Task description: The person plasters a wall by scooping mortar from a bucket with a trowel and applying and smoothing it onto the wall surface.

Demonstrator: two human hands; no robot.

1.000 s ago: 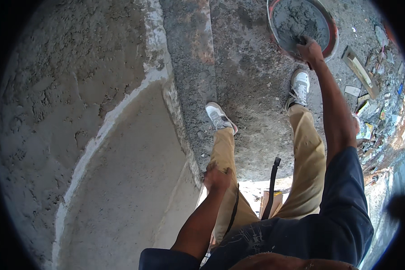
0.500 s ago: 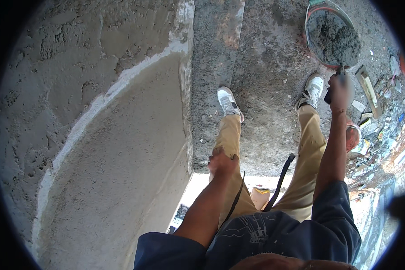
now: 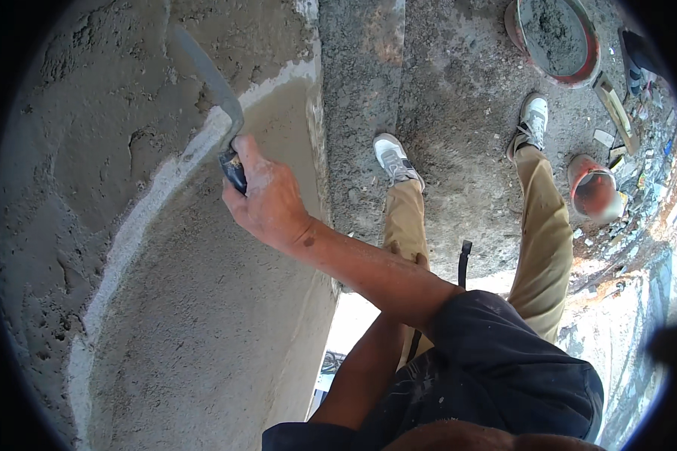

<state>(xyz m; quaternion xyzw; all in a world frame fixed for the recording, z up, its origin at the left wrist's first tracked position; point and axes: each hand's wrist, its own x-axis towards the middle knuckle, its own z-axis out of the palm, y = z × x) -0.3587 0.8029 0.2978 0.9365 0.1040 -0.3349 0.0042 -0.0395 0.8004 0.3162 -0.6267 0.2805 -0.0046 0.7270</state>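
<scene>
My right hand (image 3: 271,199) reaches across to the left, closed round the black handle of a trowel (image 3: 217,84). The trowel's long grey blade is seen nearly edge-on, pointing up and left over the rough mortar-covered wall (image 3: 90,188). Whether the blade touches the wall I cannot tell. Below the blade runs a pale curved band (image 3: 139,214), bordering a smoother grey surface (image 3: 203,301). My left hand (image 3: 410,251) is by my left leg, almost wholly hidden behind my right forearm, so its fingers cannot be made out.
A bucket of wet grey mortar (image 3: 553,37) stands at the far right. Near it lie a wooden piece (image 3: 617,116), a smaller reddish bucket (image 3: 593,192) and scattered rubble (image 3: 651,180). A dark shoe (image 3: 636,79), seemingly another person's, shows by the mortar bucket. My feet stand on rough ground (image 3: 451,173).
My right hand has swung from beside the mortar bucket across to the left wall, carrying the trowel. My right forearm now covers my left hand, which was on my thigh. The mortar bucket looks tilted differently.
</scene>
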